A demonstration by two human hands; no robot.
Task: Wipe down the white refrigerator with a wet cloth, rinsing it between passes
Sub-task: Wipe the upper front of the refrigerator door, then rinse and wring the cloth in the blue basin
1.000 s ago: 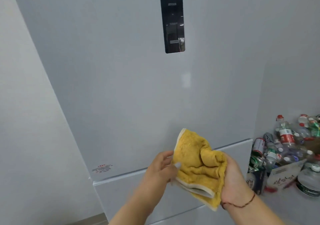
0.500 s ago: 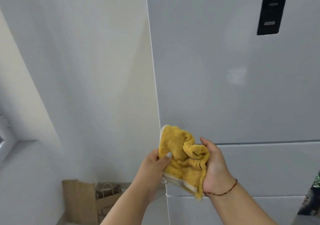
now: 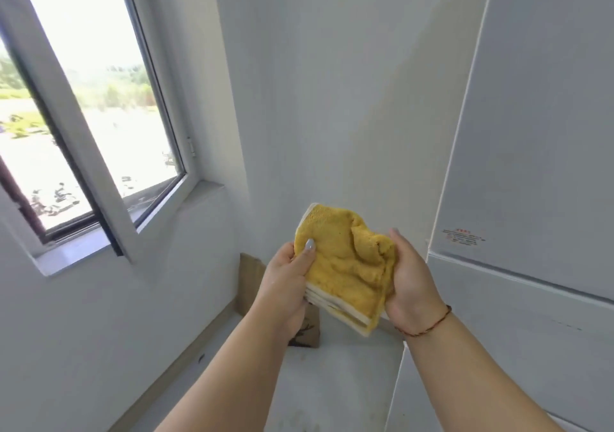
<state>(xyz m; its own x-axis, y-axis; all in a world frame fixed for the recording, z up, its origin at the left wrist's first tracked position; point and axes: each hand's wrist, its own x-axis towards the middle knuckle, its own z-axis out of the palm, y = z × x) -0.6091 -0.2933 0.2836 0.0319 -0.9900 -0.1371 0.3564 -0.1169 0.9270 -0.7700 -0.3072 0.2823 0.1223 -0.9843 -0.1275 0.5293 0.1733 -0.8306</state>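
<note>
A person holds a folded yellow cloth (image 3: pixel 345 265) in front of the chest with both hands; the left hand (image 3: pixel 285 285) pinches its left edge, thumb pressed on top, while the right hand (image 3: pixel 410 282) curls around its bunched right side; the terry fabric shows pale cream borders along its lower edge; the white refrigerator (image 3: pixel 531 132) stands just to the right, a window (image 3: pixel 83 109) at left.
</note>
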